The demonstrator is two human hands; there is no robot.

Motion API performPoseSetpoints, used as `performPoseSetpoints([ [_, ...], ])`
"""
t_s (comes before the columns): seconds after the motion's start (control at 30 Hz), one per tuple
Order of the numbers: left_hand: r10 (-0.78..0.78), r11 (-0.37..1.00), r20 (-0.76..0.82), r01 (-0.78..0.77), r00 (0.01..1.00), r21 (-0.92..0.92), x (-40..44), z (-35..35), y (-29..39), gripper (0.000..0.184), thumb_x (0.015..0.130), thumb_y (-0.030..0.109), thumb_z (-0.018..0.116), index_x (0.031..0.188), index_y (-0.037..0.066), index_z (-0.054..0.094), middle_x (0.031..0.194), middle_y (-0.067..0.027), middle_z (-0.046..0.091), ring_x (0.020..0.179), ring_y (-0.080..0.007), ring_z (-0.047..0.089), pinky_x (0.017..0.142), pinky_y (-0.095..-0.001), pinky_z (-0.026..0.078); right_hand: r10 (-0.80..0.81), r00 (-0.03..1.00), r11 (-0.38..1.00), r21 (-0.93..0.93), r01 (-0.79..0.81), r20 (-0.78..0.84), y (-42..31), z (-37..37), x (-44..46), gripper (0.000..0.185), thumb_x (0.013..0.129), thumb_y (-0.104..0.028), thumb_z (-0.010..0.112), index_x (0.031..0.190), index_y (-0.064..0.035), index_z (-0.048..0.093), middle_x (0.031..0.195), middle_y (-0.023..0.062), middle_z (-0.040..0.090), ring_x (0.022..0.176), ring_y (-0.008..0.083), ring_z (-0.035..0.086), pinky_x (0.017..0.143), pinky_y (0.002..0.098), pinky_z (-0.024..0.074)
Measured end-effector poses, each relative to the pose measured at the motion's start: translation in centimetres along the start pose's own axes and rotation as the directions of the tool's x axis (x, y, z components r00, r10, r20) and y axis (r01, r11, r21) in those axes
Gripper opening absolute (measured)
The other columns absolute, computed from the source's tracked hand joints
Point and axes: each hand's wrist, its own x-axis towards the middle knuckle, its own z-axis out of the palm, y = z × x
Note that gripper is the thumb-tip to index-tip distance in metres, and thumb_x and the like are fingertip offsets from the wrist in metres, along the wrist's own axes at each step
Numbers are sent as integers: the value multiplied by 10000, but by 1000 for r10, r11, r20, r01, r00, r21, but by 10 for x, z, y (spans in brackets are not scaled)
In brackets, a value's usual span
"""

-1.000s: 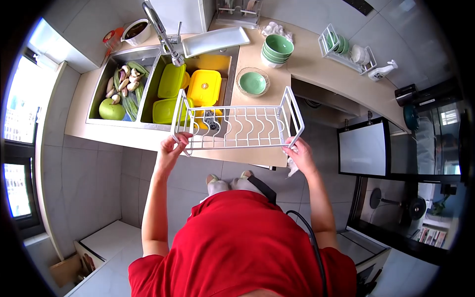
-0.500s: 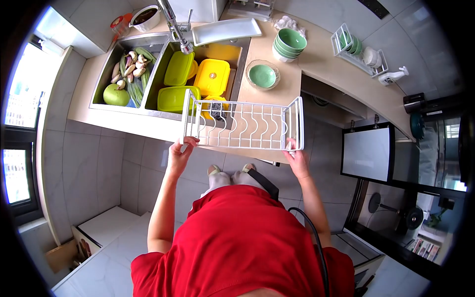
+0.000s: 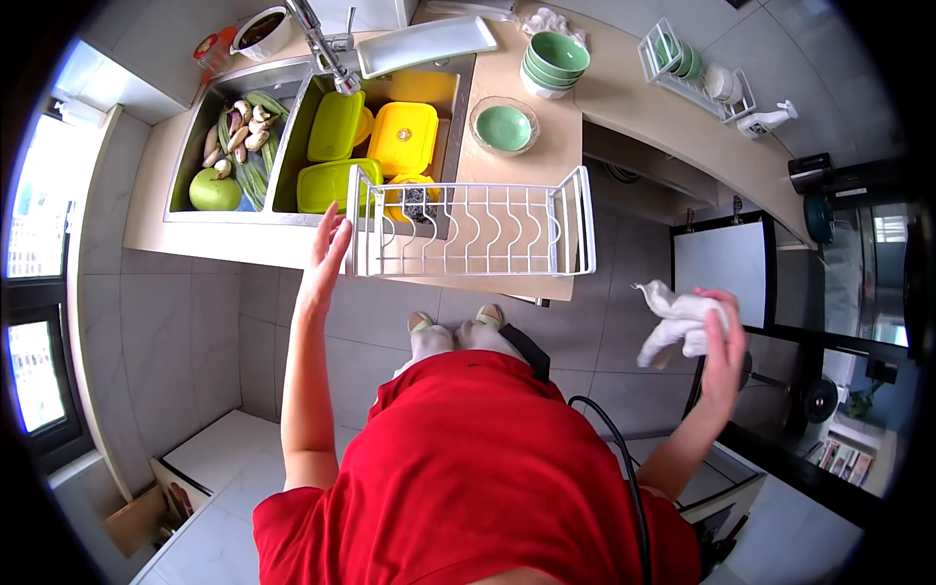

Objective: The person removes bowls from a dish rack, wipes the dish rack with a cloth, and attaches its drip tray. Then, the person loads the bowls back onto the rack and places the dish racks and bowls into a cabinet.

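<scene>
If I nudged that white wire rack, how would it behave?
The white wire rack would probably stay stiff, given its straight-sided frame. It looks light for its size, being mostly open gaps. A push might tip it, as it sits near the edge of the counter.

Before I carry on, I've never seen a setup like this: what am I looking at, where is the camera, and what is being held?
There is no machine here, just a person's two bare hands. The camera sits on their head, looking forward and down, so their red shirt fills the lower middle.

The right hand holds a white cloth, out to the side. The left hand is beside the left end of a white wire rack; I can't tell whether it touches.

Beyond the rack, the counter carries a green bowl in a clear dish and a stack of bowls. The sink holds vegetables on the left, yellow and green containers on the right.
</scene>
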Motion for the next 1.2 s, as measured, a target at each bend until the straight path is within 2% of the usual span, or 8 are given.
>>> performPoseSetpoints([
  [0.2, -94, 992, 109, 102, 990, -78, 20, 20, 0, 540, 880, 202, 574, 1345, 54, 341, 1006, -82, 563, 777, -123, 547, 605, -253, 478, -52, 990, 963, 256, 84, -128, -49, 45, -10, 241, 838, -76, 565, 1064, 4, 540, 990, 72, 573, 892, 130, 545, 812, 260, 431],
  [0.37, -154, 976, 110, 168, 982, -139, 11, 24, -2, 578, 840, 96, 550, 1366, 133, 314, 750, 18, 462, 503, -45, 377, 421, -195, 319, 187, 975, 742, 633, -219, 119, -7, 177, 22, 186, 882, -123, 583, 1038, -22, 566, 890, -6, 587, 789, 48, 533, 698, 203, 439],
  [0.43, -224, 958, 104, 239, 969, -160, 5, 24, 3, 618, 823, 128, 570, 1375, 152, 293, 732, 22, 465, 479, -43, 360, 410, -190, 308, 224, 974, 741, 646, -183, 19, 25, 219, 41, 208, 881, -118, 566, 1053, -2, 553, 863, -8, 571, 756, 53, 521, 686, 211, 439],
  [0.53, -183, 982, 18, 184, 983, -47, 4, 29, 3, 589, 820, 127, 556, 1358, 145, 318, 739, -2, 523, 456, -55, 394, 384, -209, 330, 142, 969, 977, 185, -104, -202, 75, 249, 73, 302, 843, -162, 581, 1085, 14, 532, 1061, 148, 524, 967, 232, 533, 796, 323, 444],
  [0.63, -155, 988, 39, 156, 987, -21, 4, 29, 2, 609, 792, 51, 477, 1373, 111, 304, 715, -1, 523, 462, -51, 394, 391, -215, 333, 43, 961, 856, -486, -177, -274, 103, 273, 94, 400, 816, -259, 559, 1128, -11, 533, 1098, 178, 470, 1021, 339, 483, 858, 419, 422],
  [0.87, -88, 993, 98, 79, 991, 92, 9, 24, -13, 673, 767, 12, 414, 1409, 32, 213, 1077, -200, 561, 831, -184, 548, 802, -286, 441, -149, 980, 730, -683, 18, -133, 82, 288, 93, 263, 771, -92, 559, 1026, -37, 593, 1065, 119, 485, 952, 292, 488, 837, 385, 416],
  [1.0, -106, 987, 84, 95, 991, 130, 9, 26, -10, 665, 777, 36, 415, 1411, 57, 215, 901, -140, 577, 664, -142, 528, 625, -270, 450, -288, 948, 702, -644, 304, 134, 62, 320, 76, 257, 732, -30, 558, 982, -47, 616, 1021, 74, 498, 976, 264, 452, 825, 382, 391],
  [1.2, -209, 977, 72, 207, 975, 46, 11, 26, 2, 656, 787, 69, 420, 1412, 91, 224, 636, -30, 495, 437, -84, 405, 394, -250, 351, -209, 956, 801, -596, 48, -204, 95, 282, 99, 300, 747, -26, 566, 1045, -55, 574, 1008, 121, 495, 948, 300, 501, 786, 392, 431],
])
